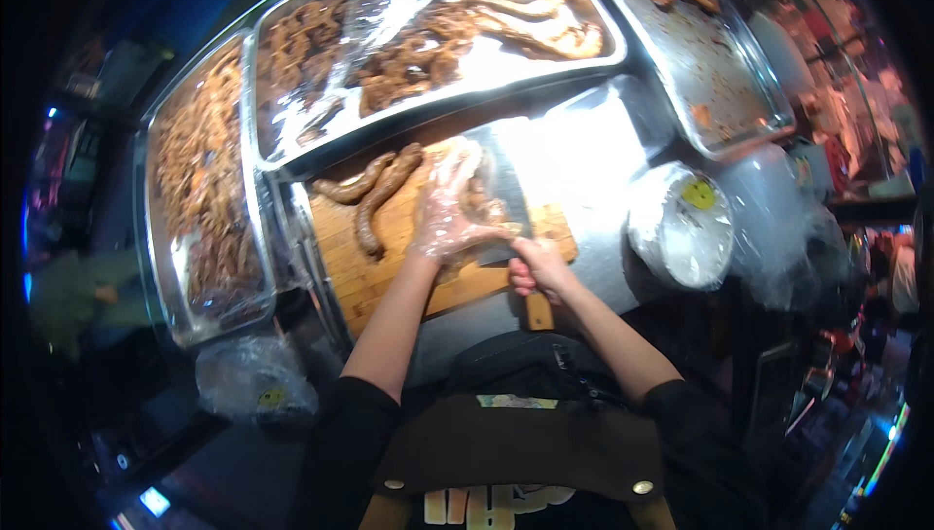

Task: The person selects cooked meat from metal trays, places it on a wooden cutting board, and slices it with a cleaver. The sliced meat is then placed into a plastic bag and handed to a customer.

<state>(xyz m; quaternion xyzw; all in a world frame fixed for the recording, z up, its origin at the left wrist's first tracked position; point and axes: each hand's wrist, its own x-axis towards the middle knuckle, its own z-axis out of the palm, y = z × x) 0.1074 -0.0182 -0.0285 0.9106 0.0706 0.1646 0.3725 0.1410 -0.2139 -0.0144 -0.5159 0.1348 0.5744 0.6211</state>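
Note:
My right hand (541, 272) is closed around the wooden handle of a cleaver (505, 180), whose wide metal blade points away from me over the wooden cutting board (352, 277). In a clear plastic glove, my left hand (446, 214) lies on the board left of the blade. Its fingers stretch away from me and the thumb reaches right toward the cleaver. Brown meat pieces (481, 201) show between that hand and the blade, partly hidden by the glove. Two curved brown sausages (376, 201) lie whole on the board to the left.
Behind the board stands a large metal tray (438, 102) of brown cooked meat, partly covered with clear film. Another full tray (209, 190) is at left. At far right a tray (725, 102) holds meat at its back end. White bowls (681, 233) and plastic bags (778, 219) sit at right.

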